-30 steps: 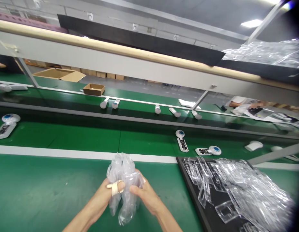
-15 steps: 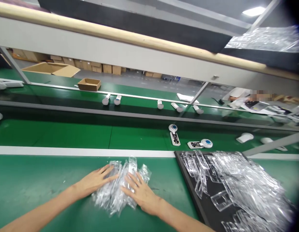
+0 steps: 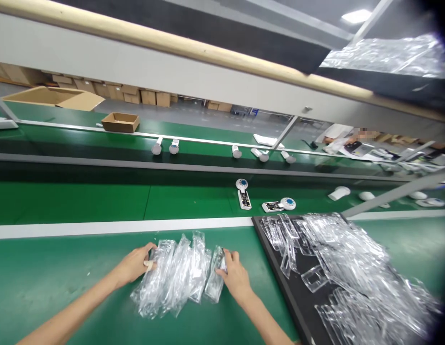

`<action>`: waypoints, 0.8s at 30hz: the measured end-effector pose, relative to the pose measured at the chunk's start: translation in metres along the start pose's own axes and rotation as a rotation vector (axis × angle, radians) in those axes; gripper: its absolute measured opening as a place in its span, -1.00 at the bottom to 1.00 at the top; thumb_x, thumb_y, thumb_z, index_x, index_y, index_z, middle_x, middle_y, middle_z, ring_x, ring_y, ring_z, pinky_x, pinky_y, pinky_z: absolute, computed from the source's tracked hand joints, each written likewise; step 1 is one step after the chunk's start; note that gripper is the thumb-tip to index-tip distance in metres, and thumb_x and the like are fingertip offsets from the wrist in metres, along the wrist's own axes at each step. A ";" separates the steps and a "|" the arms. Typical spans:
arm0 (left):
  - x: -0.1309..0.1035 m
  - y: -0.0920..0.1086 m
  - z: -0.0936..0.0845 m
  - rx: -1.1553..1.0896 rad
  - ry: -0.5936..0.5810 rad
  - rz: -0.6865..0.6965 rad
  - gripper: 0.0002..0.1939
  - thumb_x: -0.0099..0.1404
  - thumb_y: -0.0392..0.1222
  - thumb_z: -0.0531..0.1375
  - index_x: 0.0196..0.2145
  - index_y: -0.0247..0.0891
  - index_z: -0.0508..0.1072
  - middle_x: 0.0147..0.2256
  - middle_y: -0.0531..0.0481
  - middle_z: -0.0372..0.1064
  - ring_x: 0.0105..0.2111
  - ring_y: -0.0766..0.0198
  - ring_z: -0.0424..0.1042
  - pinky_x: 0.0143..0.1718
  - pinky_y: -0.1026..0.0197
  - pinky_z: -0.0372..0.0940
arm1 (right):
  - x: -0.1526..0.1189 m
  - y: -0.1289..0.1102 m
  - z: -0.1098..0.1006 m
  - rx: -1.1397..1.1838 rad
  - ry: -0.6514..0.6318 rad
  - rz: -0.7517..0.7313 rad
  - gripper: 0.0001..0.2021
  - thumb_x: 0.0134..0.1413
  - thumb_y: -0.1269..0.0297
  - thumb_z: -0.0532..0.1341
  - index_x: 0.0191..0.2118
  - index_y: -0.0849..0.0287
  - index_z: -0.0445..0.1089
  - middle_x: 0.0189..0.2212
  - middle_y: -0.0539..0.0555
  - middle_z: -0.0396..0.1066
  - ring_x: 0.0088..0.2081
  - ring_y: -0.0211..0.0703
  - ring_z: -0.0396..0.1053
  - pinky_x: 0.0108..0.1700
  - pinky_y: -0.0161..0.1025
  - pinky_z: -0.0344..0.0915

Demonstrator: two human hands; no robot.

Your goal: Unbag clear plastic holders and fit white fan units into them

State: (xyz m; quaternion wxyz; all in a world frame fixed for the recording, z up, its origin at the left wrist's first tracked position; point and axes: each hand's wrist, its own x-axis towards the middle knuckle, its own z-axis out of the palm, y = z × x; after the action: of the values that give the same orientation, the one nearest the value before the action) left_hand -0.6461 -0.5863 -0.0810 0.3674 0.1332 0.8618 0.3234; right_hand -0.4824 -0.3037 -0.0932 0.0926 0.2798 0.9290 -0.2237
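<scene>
Several crinkled clear plastic bags point(image 3: 181, 275) lie side by side on the green work surface in front of me. My left hand point(image 3: 138, 263) is at the left end of the row, fingers curled in and closed on the edge of the outermost bag. Something pale covers part of one of its fingers. At the right end, a narrower clear bag point(image 3: 215, 278) lies slightly apart from the others. My right hand point(image 3: 237, 278) has its thumb and fingers closed on the right edge of this bag. What the bags contain is not clear.
To the right, a black tray point(image 3: 279, 292) carries a heap of clear plastic pieces point(image 3: 351, 258). Beyond the white strip, white round-headed devices point(image 3: 287, 204) lie on the green belt. A slanted metal post point(image 3: 391, 194) and a low overhead shelf point(image 3: 154, 62) bound the space.
Both hands were flat on a bunched pile of bags. They have moved apart to its ends and curled, and the bags now lie more spread out. The camera view has shifted.
</scene>
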 end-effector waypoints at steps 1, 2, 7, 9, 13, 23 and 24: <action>0.004 0.001 0.004 -0.052 -0.014 -0.021 -0.57 -0.08 -0.04 0.17 -0.21 -0.22 0.33 -0.44 0.00 0.30 -0.50 0.16 0.37 -0.62 0.24 0.21 | 0.001 0.002 0.006 0.013 0.017 -0.007 -0.60 -0.02 0.39 0.15 0.01 0.21 0.28 -0.09 0.24 0.30 -0.20 0.05 0.42 -0.23 -0.10 0.31; 0.007 0.002 0.006 -0.095 -0.025 -0.031 -0.62 -0.07 -0.02 0.15 -0.27 -0.22 0.31 -0.49 0.05 0.24 -0.58 0.23 0.31 -0.69 0.28 0.14 | 0.002 0.004 0.009 0.032 0.033 -0.018 -0.66 -0.03 0.41 0.13 -0.06 0.18 0.32 -0.13 0.18 0.32 -0.23 0.00 0.42 -0.22 -0.14 0.30; 0.005 0.001 -0.002 -0.295 -0.037 -0.028 -0.69 -0.06 0.05 0.15 -0.46 -0.23 0.24 -0.57 0.11 0.15 -0.52 0.31 0.26 -0.67 0.37 0.09 | 0.010 0.018 0.005 0.170 0.085 -0.105 -0.84 0.03 0.30 0.08 -0.38 0.14 0.41 -0.34 0.07 0.39 -0.32 -0.11 0.41 -0.19 -0.21 0.30; -0.001 0.000 -0.008 -0.367 -0.043 -0.037 -0.70 -0.06 0.03 0.18 -0.48 -0.25 0.26 -0.56 0.09 0.19 -0.50 0.31 0.27 -0.66 0.39 0.07 | 0.013 0.022 0.000 0.226 0.094 -0.140 -0.80 0.04 0.27 0.07 -0.39 0.13 0.43 -0.33 0.08 0.43 -0.28 -0.12 0.42 -0.16 -0.23 0.30; -0.016 -0.002 -0.021 -0.494 -0.055 -0.044 -0.71 -0.06 -0.01 0.23 -0.46 -0.26 0.31 -0.54 0.08 0.23 -0.49 0.34 0.26 -0.62 0.39 0.10 | 0.014 0.026 -0.004 0.276 0.119 -0.155 -0.82 -0.06 0.35 0.07 -0.40 0.12 0.43 -0.31 0.06 0.45 -0.24 -0.13 0.42 -0.13 -0.24 0.31; -0.060 0.004 -0.053 -0.332 -0.091 -0.065 -0.80 -0.06 -0.08 0.21 -0.52 -0.27 0.41 -0.45 -0.01 0.34 -0.38 0.21 0.32 -0.34 0.20 0.28 | -0.005 -0.013 -0.025 0.057 0.169 -0.174 -0.60 0.05 0.40 0.06 0.04 0.15 0.31 -0.05 0.25 0.30 0.02 0.15 0.23 0.04 0.15 0.14; -0.064 0.005 -0.055 -0.274 -0.056 -0.040 -0.85 -0.05 -0.11 0.17 -0.55 -0.25 0.37 -0.45 -0.01 0.34 -0.39 0.20 0.31 -0.35 0.19 0.27 | -0.006 -0.029 -0.025 0.041 0.148 -0.220 -0.64 0.10 0.40 0.03 0.02 0.14 0.32 0.00 0.24 0.27 0.06 0.12 0.20 0.08 0.11 0.11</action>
State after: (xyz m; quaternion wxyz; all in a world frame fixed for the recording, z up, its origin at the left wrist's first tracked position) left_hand -0.6415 -0.6379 -0.0141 0.4122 0.0735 0.8017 0.4266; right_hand -0.4944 -0.3166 -0.0588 -0.0071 0.1939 0.9536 -0.2301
